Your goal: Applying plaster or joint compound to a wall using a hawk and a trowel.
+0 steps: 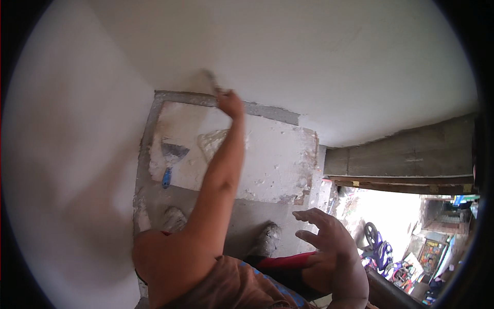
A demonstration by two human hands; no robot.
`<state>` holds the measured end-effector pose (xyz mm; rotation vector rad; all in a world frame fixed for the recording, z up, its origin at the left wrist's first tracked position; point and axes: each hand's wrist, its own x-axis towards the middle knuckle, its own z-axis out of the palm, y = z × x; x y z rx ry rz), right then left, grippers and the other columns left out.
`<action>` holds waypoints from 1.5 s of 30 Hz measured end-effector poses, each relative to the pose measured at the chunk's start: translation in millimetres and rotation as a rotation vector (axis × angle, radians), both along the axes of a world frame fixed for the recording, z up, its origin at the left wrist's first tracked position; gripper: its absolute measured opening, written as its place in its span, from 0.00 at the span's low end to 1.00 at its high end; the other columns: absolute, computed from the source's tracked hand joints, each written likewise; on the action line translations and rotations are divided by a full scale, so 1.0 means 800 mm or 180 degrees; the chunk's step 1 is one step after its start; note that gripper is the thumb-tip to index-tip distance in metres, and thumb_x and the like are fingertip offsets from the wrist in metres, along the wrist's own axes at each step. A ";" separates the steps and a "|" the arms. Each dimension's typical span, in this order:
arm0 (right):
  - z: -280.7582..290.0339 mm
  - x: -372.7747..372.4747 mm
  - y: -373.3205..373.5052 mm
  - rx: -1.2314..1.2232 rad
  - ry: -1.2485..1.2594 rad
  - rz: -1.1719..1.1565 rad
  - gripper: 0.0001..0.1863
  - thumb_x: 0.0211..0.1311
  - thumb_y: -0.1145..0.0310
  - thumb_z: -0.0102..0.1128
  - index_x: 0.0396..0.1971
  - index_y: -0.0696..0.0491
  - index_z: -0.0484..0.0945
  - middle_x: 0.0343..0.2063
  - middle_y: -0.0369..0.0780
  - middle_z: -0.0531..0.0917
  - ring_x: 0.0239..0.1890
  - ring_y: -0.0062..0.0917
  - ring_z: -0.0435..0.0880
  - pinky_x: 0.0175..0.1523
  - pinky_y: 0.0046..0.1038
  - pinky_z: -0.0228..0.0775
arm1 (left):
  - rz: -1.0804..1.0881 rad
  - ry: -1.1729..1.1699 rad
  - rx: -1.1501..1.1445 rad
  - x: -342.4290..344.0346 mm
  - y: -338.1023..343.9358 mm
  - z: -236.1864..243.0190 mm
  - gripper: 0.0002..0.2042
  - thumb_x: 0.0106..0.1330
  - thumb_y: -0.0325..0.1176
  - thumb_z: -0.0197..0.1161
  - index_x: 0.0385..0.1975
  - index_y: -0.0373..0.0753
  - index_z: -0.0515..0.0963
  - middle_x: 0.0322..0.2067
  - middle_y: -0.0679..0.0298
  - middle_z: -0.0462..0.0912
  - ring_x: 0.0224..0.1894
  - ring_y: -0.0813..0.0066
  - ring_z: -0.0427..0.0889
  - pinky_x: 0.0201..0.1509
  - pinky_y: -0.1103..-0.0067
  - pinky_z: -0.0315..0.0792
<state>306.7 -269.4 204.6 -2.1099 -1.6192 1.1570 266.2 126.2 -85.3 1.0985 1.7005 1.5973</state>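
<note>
My left arm reaches forward across a white-smeared board [272, 159] to the foot of the white wall [309, 62]. My left hand [230, 102] is closed around a putty knife [210, 77], blurred by motion, its blade end at the wall surface. On the board's left part lies a second putty knife [166, 175] with a blue handle and a wide, putty-smeared blade. Partly behind my forearm sits a pale lump of putty [208, 144]. My right hand [324, 232] hangs above the floor near the board's near right corner, fingers apart and holding nothing.
Another white wall [77, 129] meets the first at the left corner. My whitish-covered feet [268, 238] stand close to the board's near edge. At right, a wooden sill [401, 184] runs beside a bare grey wall strip [401, 154]. Beyond the opening stands a purple two-wheeler [381, 250].
</note>
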 end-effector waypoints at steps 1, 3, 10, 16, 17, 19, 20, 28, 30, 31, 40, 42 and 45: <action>-0.018 0.001 0.003 0.0008 0.0131 0.0060 0.25 0.56 0.64 0.71 0.55 0.47 0.78 0.45 0.39 0.84 0.44 0.31 0.83 0.50 0.31 0.77 | -0.0426 -0.0001 -0.0119 0.008 -0.038 0.003 0.24 0.57 0.27 0.56 0.56 0.25 0.70 0.48 0.37 0.78 0.51 0.41 0.78 0.57 0.58 0.69; -0.012 0.002 0.006 -0.0005 0.0099 0.0150 0.25 0.56 0.63 0.70 0.56 0.46 0.78 0.46 0.39 0.83 0.46 0.31 0.83 0.52 0.32 0.76 | -0.0838 -0.0553 0.0330 0.052 -0.097 0.034 0.24 0.58 0.27 0.56 0.56 0.28 0.71 0.47 0.38 0.80 0.52 0.42 0.79 0.56 0.64 0.72; -0.015 0.013 0.006 -0.0091 0.0250 0.0153 0.26 0.60 0.58 0.67 0.58 0.46 0.75 0.48 0.43 0.82 0.51 0.39 0.81 0.57 0.37 0.73 | -0.0538 -0.3550 -0.0609 -0.011 -0.125 0.035 0.25 0.57 0.22 0.57 0.57 0.31 0.67 0.54 0.55 0.74 0.54 0.61 0.76 0.59 0.68 0.71; -0.014 0.002 0.000 -0.0140 0.0390 0.0192 0.26 0.60 0.57 0.66 0.59 0.45 0.75 0.48 0.42 0.83 0.53 0.40 0.80 0.58 0.38 0.73 | -0.0045 -0.3948 -0.1668 -0.057 -0.007 -0.016 0.26 0.56 0.22 0.57 0.58 0.34 0.68 0.53 0.56 0.74 0.53 0.57 0.76 0.54 0.59 0.75; -0.020 -0.001 0.000 -0.0033 0.0330 0.0257 0.26 0.58 0.62 0.68 0.57 0.46 0.76 0.47 0.42 0.82 0.50 0.37 0.82 0.55 0.35 0.75 | -0.0066 -0.3966 -0.1563 -0.067 0.005 -0.011 0.25 0.56 0.21 0.57 0.58 0.33 0.68 0.52 0.56 0.75 0.53 0.56 0.77 0.53 0.59 0.75; -0.021 -0.003 0.003 0.0044 0.0248 0.0295 0.25 0.56 0.66 0.70 0.56 0.48 0.77 0.47 0.41 0.82 0.47 0.34 0.83 0.52 0.31 0.77 | -0.0323 -0.3910 -0.1016 -0.062 0.016 0.011 0.24 0.54 0.21 0.57 0.55 0.33 0.70 0.50 0.57 0.76 0.51 0.58 0.77 0.52 0.61 0.75; -0.011 -0.002 0.007 0.0027 0.0215 0.0206 0.25 0.56 0.67 0.70 0.56 0.49 0.77 0.47 0.42 0.82 0.48 0.34 0.83 0.52 0.32 0.77 | -0.0566 -0.3838 -0.0585 -0.042 0.012 0.042 0.23 0.54 0.21 0.57 0.53 0.33 0.71 0.48 0.57 0.76 0.49 0.61 0.77 0.52 0.63 0.74; 0.012 0.024 0.009 0.0131 0.0324 -0.0101 0.22 0.54 0.69 0.68 0.51 0.50 0.80 0.51 0.44 0.80 0.53 0.36 0.81 0.54 0.32 0.76 | -0.0624 -0.2897 0.0511 -0.039 -0.097 0.148 0.25 0.57 0.20 0.56 0.58 0.29 0.66 0.55 0.53 0.74 0.53 0.61 0.77 0.54 0.67 0.75; -0.002 0.019 0.019 0.0246 0.0493 -0.0001 0.23 0.56 0.67 0.68 0.53 0.50 0.78 0.49 0.44 0.81 0.52 0.37 0.81 0.55 0.33 0.75 | 0.0128 -0.1924 0.1007 -0.098 -0.070 0.102 0.25 0.60 0.18 0.52 0.60 0.25 0.63 0.57 0.48 0.73 0.56 0.60 0.76 0.61 0.69 0.71; -0.002 0.017 0.015 0.0251 0.0510 -0.0027 0.24 0.58 0.66 0.69 0.55 0.50 0.77 0.47 0.44 0.82 0.51 0.37 0.81 0.56 0.34 0.74 | 0.0189 -0.1597 0.0982 -0.112 -0.055 0.084 0.25 0.61 0.20 0.52 0.60 0.25 0.63 0.57 0.47 0.73 0.56 0.60 0.76 0.61 0.70 0.70; -0.027 0.015 -0.006 0.0040 0.0176 0.0106 0.24 0.59 0.59 0.67 0.55 0.48 0.77 0.46 0.43 0.83 0.50 0.37 0.82 0.54 0.34 0.75 | 0.0100 -0.0203 0.0624 -0.085 0.055 0.073 0.33 0.59 0.19 0.49 0.69 0.34 0.57 0.65 0.45 0.66 0.64 0.49 0.71 0.68 0.65 0.64; -0.037 0.008 0.003 -0.0082 0.0302 0.0083 0.24 0.59 0.59 0.67 0.55 0.49 0.77 0.47 0.43 0.83 0.50 0.36 0.82 0.54 0.34 0.75 | 0.0055 -0.0253 0.0657 -0.045 0.036 0.067 0.37 0.55 0.19 0.50 0.71 0.36 0.54 0.67 0.48 0.65 0.63 0.51 0.71 0.66 0.67 0.66; -0.031 0.016 0.006 0.0118 0.0259 0.0113 0.24 0.60 0.58 0.67 0.55 0.49 0.77 0.47 0.42 0.83 0.50 0.35 0.83 0.54 0.34 0.75 | -0.0872 -0.0572 0.0366 0.078 -0.062 0.102 0.36 0.57 0.21 0.52 0.71 0.34 0.54 0.67 0.44 0.62 0.67 0.48 0.66 0.71 0.66 0.59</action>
